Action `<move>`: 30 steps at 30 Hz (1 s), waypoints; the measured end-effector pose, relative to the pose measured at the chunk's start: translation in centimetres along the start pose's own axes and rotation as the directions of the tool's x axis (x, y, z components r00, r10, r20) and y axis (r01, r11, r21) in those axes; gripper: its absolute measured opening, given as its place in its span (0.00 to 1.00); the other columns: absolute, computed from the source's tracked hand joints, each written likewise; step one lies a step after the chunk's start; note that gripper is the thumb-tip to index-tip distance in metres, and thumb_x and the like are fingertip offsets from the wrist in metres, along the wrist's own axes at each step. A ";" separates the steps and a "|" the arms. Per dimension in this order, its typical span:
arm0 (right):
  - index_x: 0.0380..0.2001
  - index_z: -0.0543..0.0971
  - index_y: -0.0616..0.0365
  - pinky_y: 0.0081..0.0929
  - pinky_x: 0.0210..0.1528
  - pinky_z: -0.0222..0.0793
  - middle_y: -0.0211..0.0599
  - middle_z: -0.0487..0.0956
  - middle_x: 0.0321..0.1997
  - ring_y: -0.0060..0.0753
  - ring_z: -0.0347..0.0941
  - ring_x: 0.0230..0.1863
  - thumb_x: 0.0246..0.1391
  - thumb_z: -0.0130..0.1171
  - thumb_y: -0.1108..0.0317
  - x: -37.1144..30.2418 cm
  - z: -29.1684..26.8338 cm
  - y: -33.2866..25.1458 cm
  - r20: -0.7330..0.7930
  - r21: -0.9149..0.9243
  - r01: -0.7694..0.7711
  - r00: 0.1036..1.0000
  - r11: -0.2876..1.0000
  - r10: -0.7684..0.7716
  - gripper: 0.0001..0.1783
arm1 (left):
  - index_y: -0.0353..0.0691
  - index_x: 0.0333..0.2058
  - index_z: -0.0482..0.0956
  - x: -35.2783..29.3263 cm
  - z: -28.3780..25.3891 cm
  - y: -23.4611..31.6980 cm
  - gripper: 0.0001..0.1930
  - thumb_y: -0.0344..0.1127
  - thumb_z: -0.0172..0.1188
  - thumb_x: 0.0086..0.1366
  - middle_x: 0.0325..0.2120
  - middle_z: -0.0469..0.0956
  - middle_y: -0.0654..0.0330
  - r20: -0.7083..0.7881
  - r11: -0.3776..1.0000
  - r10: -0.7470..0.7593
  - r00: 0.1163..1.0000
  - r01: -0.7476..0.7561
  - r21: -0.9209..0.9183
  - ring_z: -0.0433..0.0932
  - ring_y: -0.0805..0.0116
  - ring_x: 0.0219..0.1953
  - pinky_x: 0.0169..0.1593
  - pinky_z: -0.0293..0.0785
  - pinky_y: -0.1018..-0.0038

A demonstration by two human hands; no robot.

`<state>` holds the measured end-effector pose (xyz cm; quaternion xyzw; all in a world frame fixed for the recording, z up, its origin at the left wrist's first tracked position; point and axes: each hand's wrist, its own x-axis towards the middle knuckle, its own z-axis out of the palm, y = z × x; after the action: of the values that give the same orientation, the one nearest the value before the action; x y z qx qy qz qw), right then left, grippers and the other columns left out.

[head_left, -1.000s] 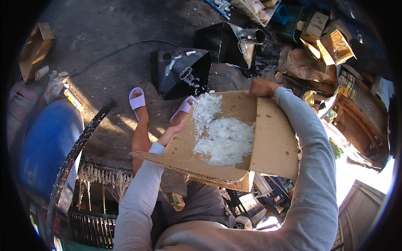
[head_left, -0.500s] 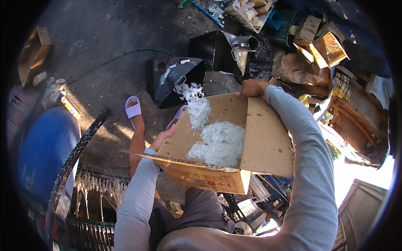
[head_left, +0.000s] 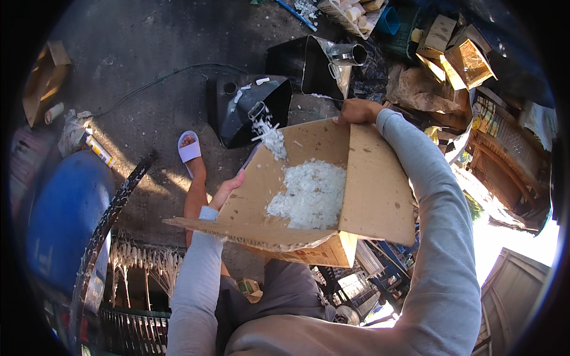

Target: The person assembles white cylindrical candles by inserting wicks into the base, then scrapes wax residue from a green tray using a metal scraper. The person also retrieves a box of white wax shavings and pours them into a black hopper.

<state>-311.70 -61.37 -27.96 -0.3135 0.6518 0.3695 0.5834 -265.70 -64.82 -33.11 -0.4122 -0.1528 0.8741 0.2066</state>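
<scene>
A brown cardboard box (head_left: 314, 133) is held tilted in front of me, its open top facing me. My left hand (head_left: 228, 187) is closed on the box's left wall. At the far right corner, my right hand (head_left: 359, 111) grips the rim with the fingers curled over it. White flakes (head_left: 312, 193) lie heaped inside. More loose flakes (head_left: 272, 140) spill over the far left corner, at the mouth of a dark angular can (head_left: 222, 115) with a ring handle. That can's inside is mostly hidden.
Behind stands a second cut-open dark can (head_left: 288, 65) with a metal jug (head_left: 350, 54) on it. A blue drum (head_left: 65, 219) and a dark curved bar (head_left: 110, 225) are on my left. Cardboard boxes (head_left: 466, 65) and a crate (head_left: 350, 18) sit at the far right.
The box has tipped a little, and its near side is slightly higher. The clump of flakes at the far left corner has become smaller. Both hands keep their grip.
</scene>
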 end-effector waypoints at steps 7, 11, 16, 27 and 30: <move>0.48 0.85 0.67 0.43 0.60 0.72 0.55 0.84 0.53 0.54 0.80 0.57 0.59 0.59 0.40 0.0 0.0 0.0 0.117 -0.061 0.086 0.990 0.994 -0.078 0.35 | 0.41 0.68 0.70 0.0 -1.2 -0.3 0.34 0.60 0.53 0.75 0.61 0.77 0.55 0.079 0.999 -0.026 0.997 0.024 0.027 0.78 0.62 0.59 0.62 0.73 0.60; 0.51 0.83 0.67 0.44 0.62 0.71 0.58 0.83 0.56 0.58 0.79 0.58 0.60 0.58 0.39 -0.4 1.3 0.3 -0.005 -0.078 0.106 0.994 0.991 -0.107 0.37 | 0.41 0.66 0.71 0.6 -1.8 -0.4 0.34 0.61 0.55 0.74 0.60 0.78 0.56 0.041 0.998 0.008 0.999 -0.011 0.063 0.78 0.64 0.58 0.60 0.75 0.61; 0.45 0.85 0.68 0.48 0.59 0.73 0.61 0.83 0.51 0.61 0.79 0.56 0.66 0.56 0.44 -1.8 6.1 2.2 -0.062 -0.099 0.141 0.987 0.985 -0.147 0.32 | 0.40 0.66 0.72 0.3 -1.7 -2.8 0.30 0.50 0.61 0.71 0.56 0.80 0.55 0.027 0.987 0.062 0.998 -0.066 0.149 0.80 0.66 0.55 0.57 0.77 0.65; 0.38 0.83 0.61 0.47 0.56 0.69 0.51 0.79 0.45 0.53 0.74 0.55 0.58 0.66 0.56 -8.5 19.9 2.9 -0.901 -0.169 -0.013 0.407 0.986 -0.149 0.18 | 0.46 0.78 0.46 2.0 3.8 -7.9 0.62 0.24 0.64 0.42 0.66 0.67 0.46 0.029 0.587 0.378 0.926 -0.264 0.765 0.72 0.57 0.63 0.61 0.73 0.69; 0.58 0.78 0.63 0.51 0.68 0.63 0.59 0.75 0.60 0.62 0.69 0.63 0.59 0.65 0.44 -6.6 26.9 -1.7 -0.638 0.264 0.250 0.770 0.932 -0.026 0.36 | 0.45 0.78 0.46 2.4 5.7 -9.4 0.62 0.25 0.65 0.40 0.72 0.59 0.43 0.168 0.296 0.510 0.844 -0.356 0.886 0.64 0.53 0.71 0.66 0.69 0.67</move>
<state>-295.28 -39.62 -22.81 -0.3624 0.8354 0.0845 0.4046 -269.37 -56.04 -27.09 -0.3262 0.4654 0.8074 0.1586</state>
